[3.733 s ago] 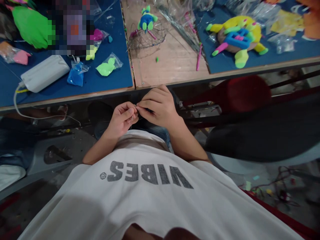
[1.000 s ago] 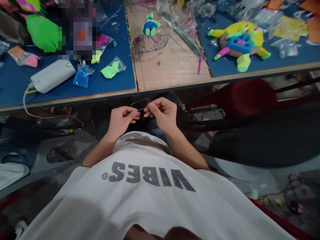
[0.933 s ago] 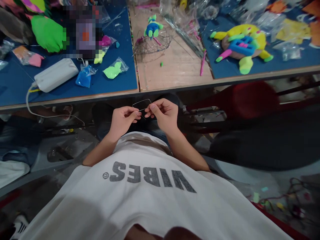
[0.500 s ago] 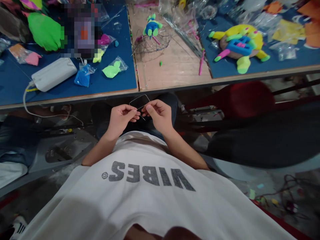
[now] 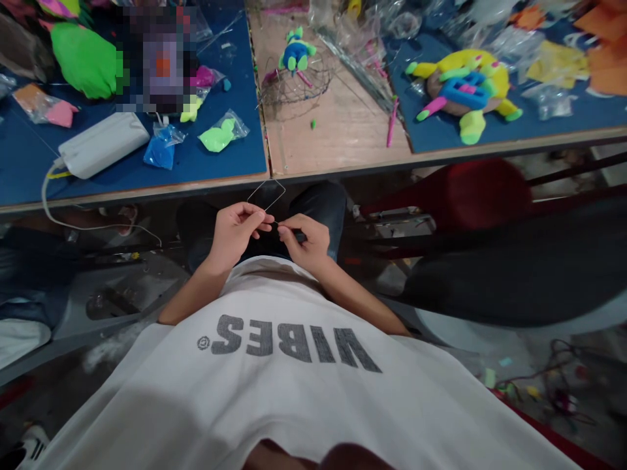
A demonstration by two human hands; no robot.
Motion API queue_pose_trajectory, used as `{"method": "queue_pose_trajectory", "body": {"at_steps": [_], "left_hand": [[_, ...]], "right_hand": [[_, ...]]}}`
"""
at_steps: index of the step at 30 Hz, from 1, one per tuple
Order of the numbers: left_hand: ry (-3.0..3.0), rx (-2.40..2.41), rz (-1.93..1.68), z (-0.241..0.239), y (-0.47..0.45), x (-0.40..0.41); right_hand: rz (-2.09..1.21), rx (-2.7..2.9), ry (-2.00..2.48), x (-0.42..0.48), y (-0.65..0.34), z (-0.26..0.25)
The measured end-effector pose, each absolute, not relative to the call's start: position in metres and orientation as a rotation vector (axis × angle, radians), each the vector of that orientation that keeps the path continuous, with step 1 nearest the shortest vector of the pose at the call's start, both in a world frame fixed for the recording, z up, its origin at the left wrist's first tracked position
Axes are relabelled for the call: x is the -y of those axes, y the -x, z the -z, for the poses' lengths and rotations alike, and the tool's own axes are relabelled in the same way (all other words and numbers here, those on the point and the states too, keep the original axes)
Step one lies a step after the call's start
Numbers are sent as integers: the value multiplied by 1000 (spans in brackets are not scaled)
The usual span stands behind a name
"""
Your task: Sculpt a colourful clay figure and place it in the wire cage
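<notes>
Beyond the grip, leftward, a white corded box point(image 5: 104, 145); I see the left hand point(image 5: 232, 236) pinched tight on a thin bent wire point(image 5: 275, 200), its loop just past the fingertips; the right hand point(image 5: 308, 243), fingers closed on that wire, just beside; farther right, a colourful turtle-like figure point(image 5: 471, 93)

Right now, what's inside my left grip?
Your left grip pinches a thin wire. Its bent part shows, and a short stretch runs to your right grip. The pinched part is covered; anything else inside would be hidden.
</notes>
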State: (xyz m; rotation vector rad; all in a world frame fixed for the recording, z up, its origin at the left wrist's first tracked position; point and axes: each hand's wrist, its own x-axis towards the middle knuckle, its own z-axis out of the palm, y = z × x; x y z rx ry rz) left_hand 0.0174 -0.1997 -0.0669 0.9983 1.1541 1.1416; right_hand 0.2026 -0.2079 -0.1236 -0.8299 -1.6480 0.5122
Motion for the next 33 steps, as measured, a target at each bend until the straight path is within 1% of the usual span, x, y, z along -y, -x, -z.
{"method": "queue_pose_trajectory", "body": {"at_steps": [3,7,10,15,18,21,27,33], "left_hand": [[-993,-1119,-1079,62,-19,202],[-996,-1099,-998,58,-20,205],[-991,-1108,-931,58,-20,204],[-948,-1078,-861,57,-22,206],[-942,-1071,-835,54,-24,208],[-936,-1056,-824,53,-27,209],[-805,-1059,-874,57,-30,207],[-774,-1068,-884,58,-30,207]], "right_hand": [[-448,1590,688,200,-202,132],[-510,1484,612,190,-196,135],[-669,1465,616,184,-193,134],[-1056,1381,560,181,-192,131],[-1181,1335,654,182,-190,128],[-1173,1307,755,184,-188,127],[-1151,1221,804,188,-186,131],[-1205,1132,700,186,-190,142]]}}
